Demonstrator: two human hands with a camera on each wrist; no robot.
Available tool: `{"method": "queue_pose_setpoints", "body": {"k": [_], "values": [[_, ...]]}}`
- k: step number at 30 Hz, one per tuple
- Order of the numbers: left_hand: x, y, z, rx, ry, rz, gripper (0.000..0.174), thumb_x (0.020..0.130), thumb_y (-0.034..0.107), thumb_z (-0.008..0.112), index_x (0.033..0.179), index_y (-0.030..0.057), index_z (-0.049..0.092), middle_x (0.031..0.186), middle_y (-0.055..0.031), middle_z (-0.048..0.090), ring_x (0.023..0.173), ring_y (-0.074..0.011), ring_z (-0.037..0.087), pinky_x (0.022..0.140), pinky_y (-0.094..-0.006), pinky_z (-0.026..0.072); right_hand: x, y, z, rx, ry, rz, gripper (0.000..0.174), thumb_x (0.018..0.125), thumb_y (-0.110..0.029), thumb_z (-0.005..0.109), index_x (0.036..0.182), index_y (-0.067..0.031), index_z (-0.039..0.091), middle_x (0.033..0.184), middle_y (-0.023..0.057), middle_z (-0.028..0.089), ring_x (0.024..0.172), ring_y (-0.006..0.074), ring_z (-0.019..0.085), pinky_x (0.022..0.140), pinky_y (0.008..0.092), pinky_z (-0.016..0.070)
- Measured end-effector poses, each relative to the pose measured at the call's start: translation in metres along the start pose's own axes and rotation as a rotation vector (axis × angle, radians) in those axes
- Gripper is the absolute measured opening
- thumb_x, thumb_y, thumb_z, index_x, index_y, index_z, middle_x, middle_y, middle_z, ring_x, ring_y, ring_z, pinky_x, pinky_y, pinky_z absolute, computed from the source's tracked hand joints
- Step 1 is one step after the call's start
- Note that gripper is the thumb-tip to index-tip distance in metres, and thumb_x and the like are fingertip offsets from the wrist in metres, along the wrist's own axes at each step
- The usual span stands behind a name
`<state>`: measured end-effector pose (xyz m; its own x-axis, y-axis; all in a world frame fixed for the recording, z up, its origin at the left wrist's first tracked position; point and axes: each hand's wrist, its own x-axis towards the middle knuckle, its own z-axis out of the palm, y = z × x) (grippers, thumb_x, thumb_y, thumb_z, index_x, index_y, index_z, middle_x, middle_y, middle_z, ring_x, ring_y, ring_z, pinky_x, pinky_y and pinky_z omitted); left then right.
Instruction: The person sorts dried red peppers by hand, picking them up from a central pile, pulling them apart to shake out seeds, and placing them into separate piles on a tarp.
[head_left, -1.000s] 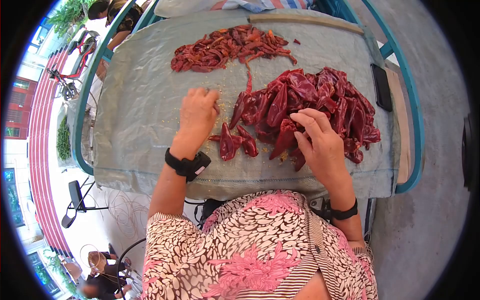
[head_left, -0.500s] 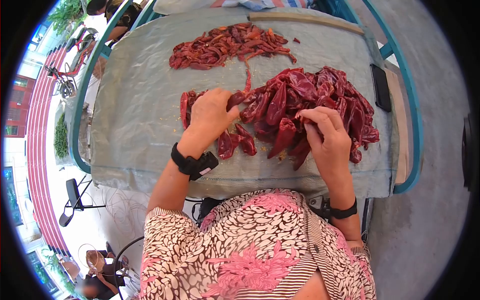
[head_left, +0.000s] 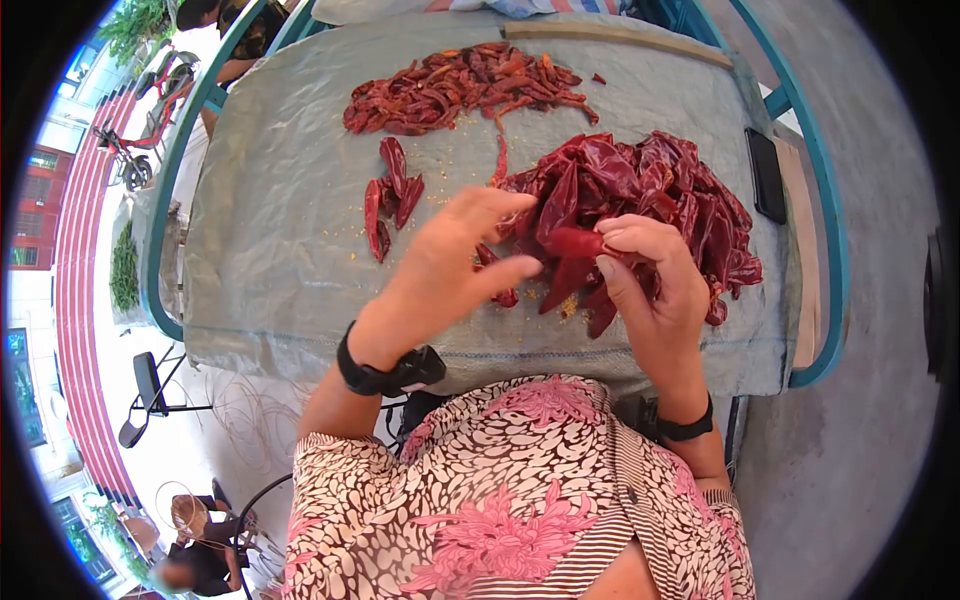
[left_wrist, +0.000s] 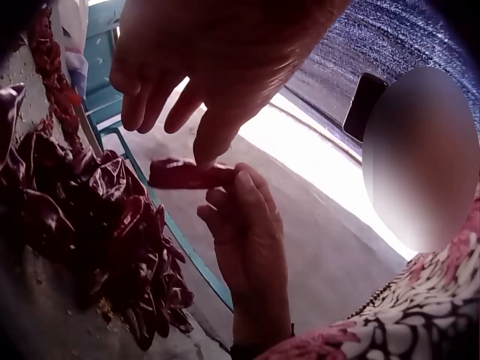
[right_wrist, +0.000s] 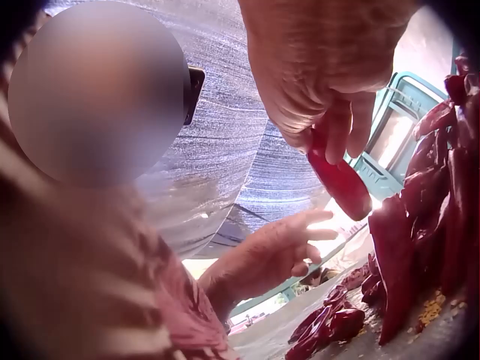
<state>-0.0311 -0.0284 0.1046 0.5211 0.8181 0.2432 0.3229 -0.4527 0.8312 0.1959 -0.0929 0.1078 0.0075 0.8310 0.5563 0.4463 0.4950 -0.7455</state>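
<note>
My right hand (head_left: 655, 280) pinches one end of a glossy dried red chili pepper (head_left: 573, 243), whose other end points left. The right wrist view shows the same chili (right_wrist: 343, 187) hanging out from under the fingers. My left hand (head_left: 440, 262) faces it with fingers and thumb spread apart, holding nothing. In the left wrist view its thumb overlaps the chili (left_wrist: 180, 175). Beneath and beyond my right hand lies a heap of large dark red chilies (head_left: 660, 175). A few loose chilies sit near my left hand, partly hidden by it.
Farther back, smaller chilies (head_left: 440, 95) form a spread pile. A small group of chilies (head_left: 398, 190) lies at left. A phone (head_left: 764, 175) rests near the right edge of the grey woven sheet (head_left: 270, 200). Teal rails (head_left: 825, 250) flank both sides. Yellow seeds (head_left: 568, 306) are scattered about.
My left hand, which had a chili in it half a second ago, has come right and opened toward my right hand. A chili now shows in the right fingers; the left-hand group of chilies is uncovered.
</note>
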Motion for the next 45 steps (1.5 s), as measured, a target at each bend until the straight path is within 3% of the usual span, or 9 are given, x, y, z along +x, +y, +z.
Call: {"method": "queue_pose_setpoints", "body": {"k": [3,11,16,22,31,35,37,41,45], "values": [[0.002,0.0,0.015,0.072,-0.017,0.205,0.054,0.081,0.007,0.081,0.132,0.0086,0.065,0.116,-0.0075,0.068,0.091,-0.0216,0.066,0.075,-0.0326,0.053,0.0,-0.002,0.003,0.075,-0.099,-0.011,0.025,0.087,0.008,0.073,0.11,-0.0015,0.067,0.114,0.0136,0.069,0.089,0.0145,0.07,0.077,0.0254,0.0563],[-0.008,-0.016,-0.027,0.613,0.07,-0.096,0.041,0.082,0.008,0.078,0.123,0.0098,0.07,0.107,-0.0096,0.07,0.096,-0.0284,0.065,0.085,-0.0382,0.0529,-0.003,0.0,0.001,-0.259,-0.212,0.318,0.041,0.089,-0.005,0.073,0.128,-0.0096,0.061,0.126,0.0111,0.063,0.076,0.0221,0.071,0.067,0.034,0.0568],[-0.01,-0.034,-0.031,0.901,0.313,-0.053,0.039,0.084,0.008,0.076,0.123,0.0089,0.069,0.11,-0.0096,0.069,0.091,-0.0273,0.066,0.083,-0.0385,0.0537,-0.01,0.016,0.012,-0.44,-0.307,0.156,0.043,0.087,-0.011,0.074,0.128,-0.0135,0.062,0.12,0.0093,0.063,0.087,0.0312,0.07,0.074,0.0413,0.0578],[-0.009,-0.011,-0.013,0.309,0.027,-0.226,0.039,0.086,0.007,0.077,0.125,0.007,0.068,0.113,-0.0105,0.067,0.087,-0.0215,0.065,0.078,-0.033,0.054,-0.008,0.018,0.009,-0.33,-0.295,0.212,0.029,0.085,-0.005,0.074,0.113,-0.0101,0.07,0.111,0.0091,0.064,0.086,0.0294,0.07,0.074,0.0375,0.058],[-0.011,0.006,0.026,-0.123,-0.121,-0.071,0.072,0.084,0.007,0.08,0.149,0.0112,0.05,0.107,-0.0064,0.071,0.076,-0.0132,0.059,0.07,-0.0301,0.0512,-0.001,0.002,0.011,-0.021,-0.203,0.101,0.037,0.086,-0.001,0.076,0.121,-0.0081,0.067,0.113,0.0104,0.063,0.086,0.0208,0.069,0.07,0.0311,0.0568],[-0.013,0.008,-0.01,0.203,-0.003,-0.219,0.07,0.084,0.01,0.081,0.148,0.0131,0.051,0.095,-0.004,0.068,0.071,-0.0118,0.057,0.063,-0.0283,0.0485,-0.002,-0.005,0.015,-0.064,-0.333,0.366,0.043,0.087,-0.006,0.075,0.128,-0.0083,0.061,0.112,0.0128,0.065,0.083,0.0233,0.07,0.07,0.0349,0.0576],[-0.019,-0.018,-0.022,0.356,0.149,-0.288,0.068,0.084,0.01,0.081,0.146,0.0124,0.054,0.096,-0.0049,0.066,0.074,-0.0146,0.058,0.066,-0.0304,0.0495,-0.013,0.008,0.026,-0.246,-0.425,0.116,0.038,0.09,-0.013,0.069,0.127,-0.0107,0.06,0.104,0.0126,0.066,0.083,0.0318,0.07,0.069,0.0435,0.0575],[-0.023,-0.022,-0.026,0.699,0.385,-0.218,0.063,0.082,0.009,0.081,0.141,0.0116,0.058,0.099,-0.008,0.061,0.084,-0.0229,0.061,0.075,-0.0372,0.0516,-0.016,0.005,0.039,-0.357,-0.681,0.082,0.04,0.089,-0.015,0.069,0.127,-0.0111,0.059,0.1,0.0126,0.065,0.079,0.033,0.071,0.066,0.0439,0.0568],[-0.034,-0.019,-0.031,0.527,-0.069,-0.302,0.059,0.082,0.008,0.077,0.137,0.0166,0.059,0.101,-0.0109,0.058,0.095,-0.0299,0.063,0.082,-0.0416,0.0516,-0.015,0.013,0.052,-0.408,-0.784,0.042,0.03,0.089,-0.014,0.066,0.118,-0.0096,0.059,0.095,0.0134,0.065,0.076,0.0335,0.071,0.063,0.0457,0.0558]]}}
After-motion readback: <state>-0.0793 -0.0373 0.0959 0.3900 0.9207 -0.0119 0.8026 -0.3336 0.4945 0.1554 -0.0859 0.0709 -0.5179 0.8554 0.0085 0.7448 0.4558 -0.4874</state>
